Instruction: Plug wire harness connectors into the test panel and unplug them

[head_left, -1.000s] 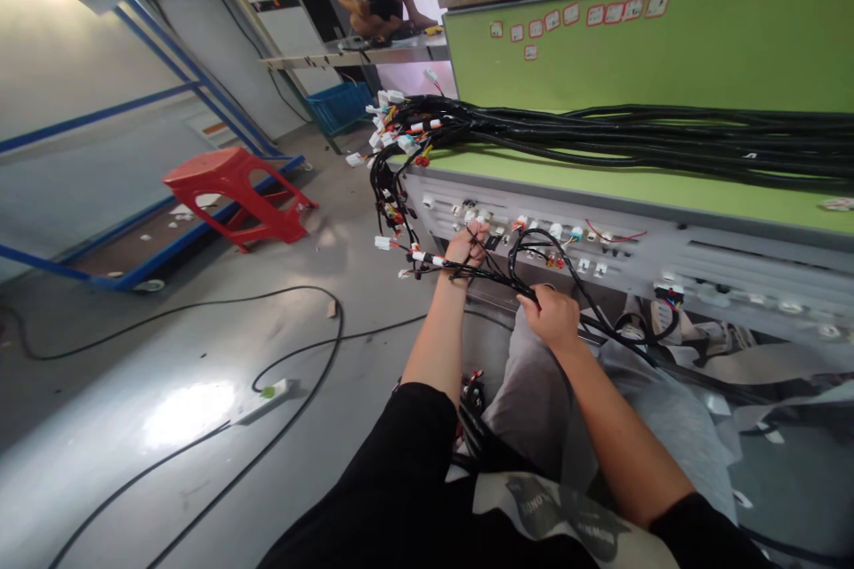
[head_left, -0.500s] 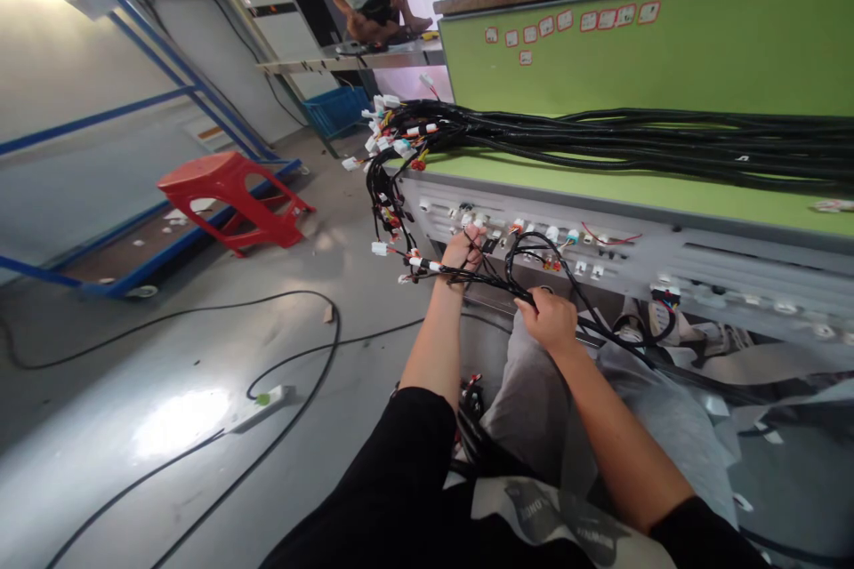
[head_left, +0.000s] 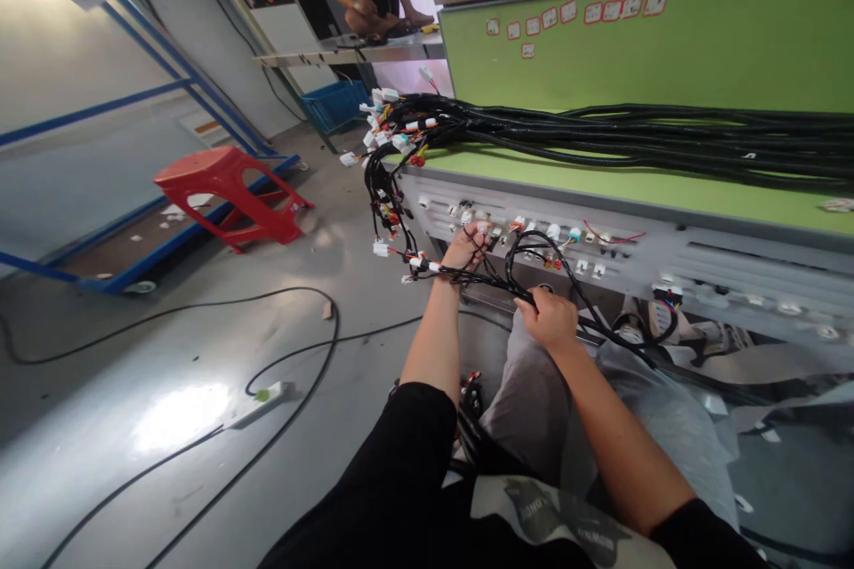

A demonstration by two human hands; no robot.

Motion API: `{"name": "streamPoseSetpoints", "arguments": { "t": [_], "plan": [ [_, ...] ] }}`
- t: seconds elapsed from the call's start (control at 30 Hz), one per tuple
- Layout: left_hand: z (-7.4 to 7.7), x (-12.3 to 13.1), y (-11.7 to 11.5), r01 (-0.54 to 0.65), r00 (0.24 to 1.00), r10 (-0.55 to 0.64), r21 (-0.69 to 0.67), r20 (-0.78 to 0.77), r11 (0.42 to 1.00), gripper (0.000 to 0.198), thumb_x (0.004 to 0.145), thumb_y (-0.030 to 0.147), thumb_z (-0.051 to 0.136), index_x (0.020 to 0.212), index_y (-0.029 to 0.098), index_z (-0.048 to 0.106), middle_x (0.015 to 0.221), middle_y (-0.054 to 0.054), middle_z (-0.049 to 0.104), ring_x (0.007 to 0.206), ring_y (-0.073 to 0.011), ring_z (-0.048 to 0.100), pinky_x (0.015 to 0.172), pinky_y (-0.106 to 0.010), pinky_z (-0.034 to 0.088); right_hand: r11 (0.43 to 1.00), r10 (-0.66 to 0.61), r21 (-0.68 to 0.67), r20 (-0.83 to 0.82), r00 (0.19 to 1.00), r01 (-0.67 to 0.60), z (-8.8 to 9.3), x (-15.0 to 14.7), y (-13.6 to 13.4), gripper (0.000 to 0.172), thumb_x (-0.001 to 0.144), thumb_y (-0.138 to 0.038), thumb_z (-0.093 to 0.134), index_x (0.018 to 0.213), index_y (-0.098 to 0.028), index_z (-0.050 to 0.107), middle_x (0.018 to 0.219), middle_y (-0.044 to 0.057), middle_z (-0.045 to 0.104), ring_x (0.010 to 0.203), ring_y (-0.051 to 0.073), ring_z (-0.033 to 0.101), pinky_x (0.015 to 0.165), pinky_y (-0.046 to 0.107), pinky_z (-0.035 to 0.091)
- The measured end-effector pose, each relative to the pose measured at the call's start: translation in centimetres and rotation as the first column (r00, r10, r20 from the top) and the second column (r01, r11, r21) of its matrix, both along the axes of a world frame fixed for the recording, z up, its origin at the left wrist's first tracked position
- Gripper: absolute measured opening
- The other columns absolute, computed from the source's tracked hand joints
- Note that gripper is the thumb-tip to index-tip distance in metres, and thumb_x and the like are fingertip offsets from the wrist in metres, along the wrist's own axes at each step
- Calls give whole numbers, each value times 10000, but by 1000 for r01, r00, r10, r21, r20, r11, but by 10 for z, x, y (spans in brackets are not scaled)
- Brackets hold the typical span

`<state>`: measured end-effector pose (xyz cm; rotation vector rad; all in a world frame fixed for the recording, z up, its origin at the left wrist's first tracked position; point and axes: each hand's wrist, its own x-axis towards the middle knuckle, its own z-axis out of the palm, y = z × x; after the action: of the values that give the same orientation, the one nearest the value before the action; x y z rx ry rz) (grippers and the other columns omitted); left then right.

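A black cable harness (head_left: 497,283) slants down rightward before a pale panel (head_left: 637,262) of connectors, branched end leftward. The right hand (head_left: 552,317) grips its trunk; the left hand (head_left: 465,247), nearer the panel, pinches a thin branch, contact with the panel unclear. Above, a green bench (head_left: 600,183); leftward, grey floor (head_left: 200,333) and a red stool (head_left: 200,166).

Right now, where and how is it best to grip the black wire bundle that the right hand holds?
Probably grip the black wire bundle just beside the right hand, from the open near side: it is gathered there, but branches toward white connectors past the left hand.
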<state>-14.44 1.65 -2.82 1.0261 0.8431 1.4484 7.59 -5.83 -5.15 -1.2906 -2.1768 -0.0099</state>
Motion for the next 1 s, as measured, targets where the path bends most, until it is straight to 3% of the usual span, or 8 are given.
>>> {"name": "streamPoseSetpoints", "arguments": {
  "t": [0.2,0.6,0.83,1.0],
  "plan": [
    [4,2,-3,-48,998,46,-58,-36,997,206,764,159,564,965,198,552,652,25,476,387,-25,249,367,-161,156,1000,7,-17,8,1000,-7,0,0,0,384,852,-465,424,892,-152,643,754,74,682,641,167,587,589,260,306],
    [12,3,-8,-20,1000,19,-88,-4,996,186,757,201,590,940,169,582,587,45,429,379,-17,248,359,-157,138,1000,13,-2,-3,1000,-13,-1,1,0,371,849,-455,433,880,-147,639,748,74,676,642,163,583,590,256,313],
    [8,1,-9,-168,983,176,-136,44,976,80,813,191,503,806,137,561,549,36,443,339,-16,258,335,-159,138,1000,9,0,4,1000,-9,0,1,0,380,851,-464,424,872,-152,640,727,72,670,624,161,576,583,256,307],
    [8,2,-5,-217,974,224,-146,35,965,129,827,208,484,790,126,577,520,48,400,321,-10,237,316,-164,120,1000,5,-10,7,1000,-5,-1,1,1,379,851,-460,425,890,-151,641,729,72,667,630,159,576,588,256,312]
  ]
}}
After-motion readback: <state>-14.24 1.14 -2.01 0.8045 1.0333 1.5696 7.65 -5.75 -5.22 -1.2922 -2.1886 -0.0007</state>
